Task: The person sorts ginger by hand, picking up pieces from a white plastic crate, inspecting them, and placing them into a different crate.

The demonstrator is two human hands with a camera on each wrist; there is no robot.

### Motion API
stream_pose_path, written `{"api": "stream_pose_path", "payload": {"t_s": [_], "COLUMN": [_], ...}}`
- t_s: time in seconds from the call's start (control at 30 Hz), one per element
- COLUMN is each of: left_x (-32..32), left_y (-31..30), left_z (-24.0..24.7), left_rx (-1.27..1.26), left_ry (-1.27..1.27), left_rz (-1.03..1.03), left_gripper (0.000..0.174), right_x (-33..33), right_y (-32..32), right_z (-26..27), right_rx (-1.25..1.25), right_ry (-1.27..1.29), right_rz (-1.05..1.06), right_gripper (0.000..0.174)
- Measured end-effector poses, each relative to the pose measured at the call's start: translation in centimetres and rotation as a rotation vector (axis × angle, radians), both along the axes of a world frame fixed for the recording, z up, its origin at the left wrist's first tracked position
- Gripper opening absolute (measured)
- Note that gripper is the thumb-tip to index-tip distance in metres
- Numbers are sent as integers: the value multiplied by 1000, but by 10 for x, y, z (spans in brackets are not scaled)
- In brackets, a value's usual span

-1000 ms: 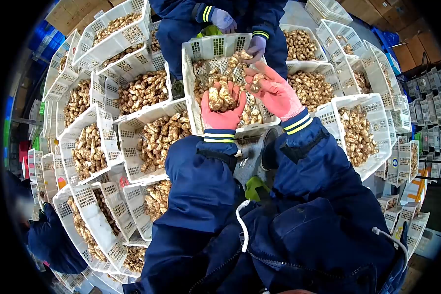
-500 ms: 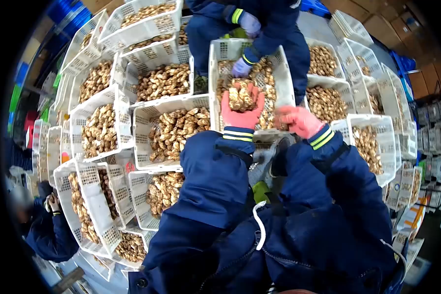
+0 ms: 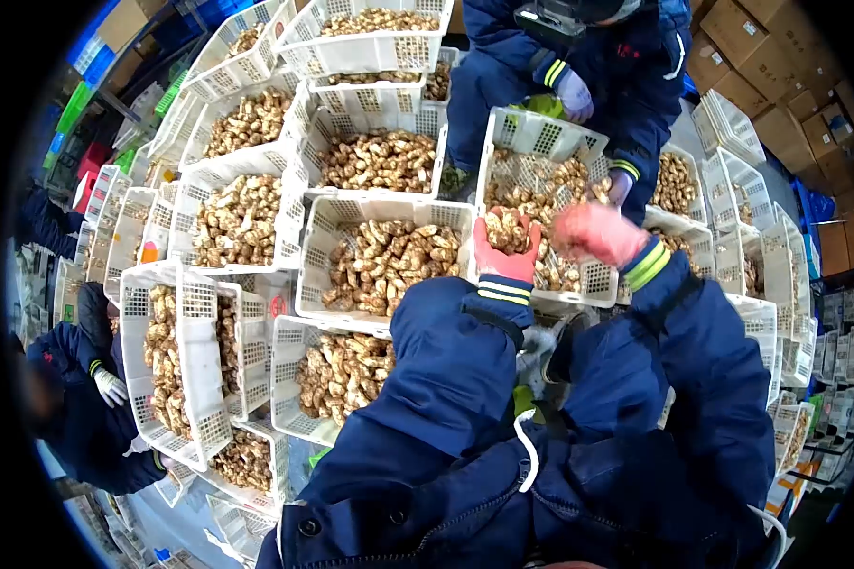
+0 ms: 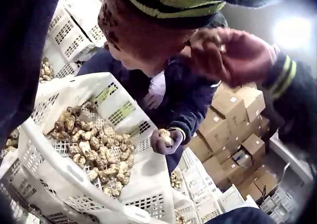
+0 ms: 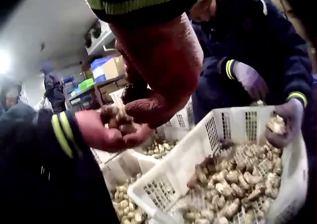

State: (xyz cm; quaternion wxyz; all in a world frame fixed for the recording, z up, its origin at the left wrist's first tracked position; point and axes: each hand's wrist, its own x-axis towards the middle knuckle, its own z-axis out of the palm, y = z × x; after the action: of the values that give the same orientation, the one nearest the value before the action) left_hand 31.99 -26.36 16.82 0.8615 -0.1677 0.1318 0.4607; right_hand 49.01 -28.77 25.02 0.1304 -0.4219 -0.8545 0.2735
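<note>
Knobbly brown-and-cream mushrooms (image 3: 506,230) lie in my upturned left hand (image 3: 509,254), its pink-gloved fingers curled round them over the near edge of a white perforated crate (image 3: 579,289). Just to the right, my pink-gloved right hand (image 3: 602,235) is blurred in the head view. The left wrist view shows the right hand (image 4: 235,55) pinching a brownish mushroom (image 4: 210,40). In the right wrist view the right hand (image 5: 161,68) curls close above the left hand (image 5: 106,132). More mushrooms (image 5: 233,184) lie in the crate below.
Opposite, a person in dark blue holds a mushroom (image 5: 277,125) in a purple-gloved hand (image 5: 289,120) at the crate's far right. White crates of mushrooms (image 3: 384,261) surround both sides. Cardboard boxes (image 3: 778,66) are stacked at upper right; another person (image 3: 85,408) is at lower left.
The head view has swung, shifting the scene right and down. My right hand has come closer to the left, which still holds mushrooms. The other person's hand has moved to the crate's right side.
</note>
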Motion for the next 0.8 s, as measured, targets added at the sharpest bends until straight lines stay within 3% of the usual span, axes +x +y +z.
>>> {"api": "stream_pose_path", "payload": {"t_s": [0.03, 0.07, 0.1, 0.13, 0.17, 0.2, 0.23, 0.27, 0.33, 0.47, 0.53, 0.6, 0.8], "left_x": [-1, -2, -3, -2, -2, -3, -1, -2, -4, -8, -8, -7, -4], "left_y": [0, 0, 0, 2, 3, 4, 7, 6, 3, -2, -5, -6, -6], "left_z": [4, 7, 7, -2, -4, -6, -12, 3, 20, 34, 38, 40, 33], "left_rx": [-21, -46, -49, 0, 28, 53, 136, 54, 107, 175, 229, 203, 225], "left_ry": [11, 22, 5, -69, -106, -145, -206, -104, -144, -189, -182, -231, -215], "left_rz": [1, 2, -17, -37, -50, -67, -67, -65, -63, -147, -196, -269, -344], "left_gripper": [28, 28, 28, 30, 31, 32, 33, 34, 34, 36, 36, 37, 37], "right_x": [-17, -52, -31, -56, -66, -68, -61, -59, -61, -23, -22, -8, -17], "right_y": [32, 57, 108, 120, 125, 127, 123, 111, 64, 16, 6, 11, 7], "right_z": [15, 70, 67, 113, 125, 132, 119, 110, 96, 44, 29, 3, 12], "right_rx": [-406, -527, -384, -201, -87, -196, -250, -301, -222, -325, -492, -632, -684], "right_ry": [660, 1447, 1502, 1497, 1526, 1367, 1235, 1097, 909, 465, 750, 873, 944], "right_rz": [-483, -635, -462, -683, -633, -694, -601, -518, -791, -875, -759, -521, -582], "right_gripper": [11, 4, 29, 37, 44, 43, 42, 40, 38, 37, 45, 50, 51]}}
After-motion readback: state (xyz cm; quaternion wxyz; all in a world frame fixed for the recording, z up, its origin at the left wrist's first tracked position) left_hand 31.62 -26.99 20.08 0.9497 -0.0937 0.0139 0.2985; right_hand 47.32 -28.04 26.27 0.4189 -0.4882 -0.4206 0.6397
